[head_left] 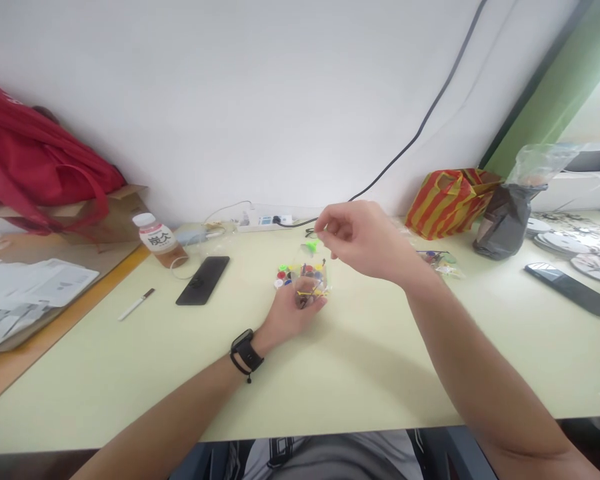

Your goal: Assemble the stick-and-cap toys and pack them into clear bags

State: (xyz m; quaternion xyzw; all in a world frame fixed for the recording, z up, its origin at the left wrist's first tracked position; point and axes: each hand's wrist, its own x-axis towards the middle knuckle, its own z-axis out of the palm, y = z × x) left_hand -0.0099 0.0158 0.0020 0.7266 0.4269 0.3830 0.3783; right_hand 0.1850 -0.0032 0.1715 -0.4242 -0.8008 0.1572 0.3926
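A pale bench (340, 393) spreads before a seated person, a white wall behind it. Taking the seat as the clock's centre, a red-and-yellow striped bag (443, 207) stands at one o'clock near the wall, and a dark phone (203, 281) lies at eleven. The right hand (367, 239) is raised above the bench between twelve and one, thumb and fingers drawn into a pinch; whether something thin sits between them I cannot tell. The left hand (291, 312) rests low at twelve, fingers curled around the near side of a small clear container (323, 280), box or bag being unclear. Bright little discs (281, 275) cluster at ten o'clock from the container, and a tiny lime-green piece (311, 247) lies just beyond it at twelve. Good handling here, I judge, means the left hand keeping a light, steady hold so the clear walls don't buckle or tip, and the right keeping its pinch gentle and clear of the loose discs, which could easily scatter or roll.
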